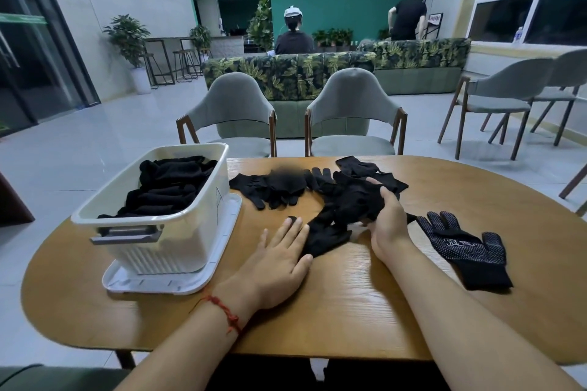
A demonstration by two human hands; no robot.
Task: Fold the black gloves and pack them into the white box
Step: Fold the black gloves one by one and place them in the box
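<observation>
A white box (178, 232) stands on its lid at the table's left, holding several folded black gloves (165, 187). A loose pile of black gloves (317, 184) lies across the middle of the table. My right hand (389, 222) grips a bunch of black gloves (352, 203) at the pile's near edge. My left hand (279, 257) lies flat on the table with fingers straight, its fingertips touching the cuff end of a black glove (324, 238). One dotted black glove (467, 247) lies flat, apart, at the right.
The wooden oval table (365, 305) has bare surface near me. Two grey chairs (352, 114) stand at its far side, more chairs at the right. Two people are far back behind a leaf-patterned sofa (292, 73).
</observation>
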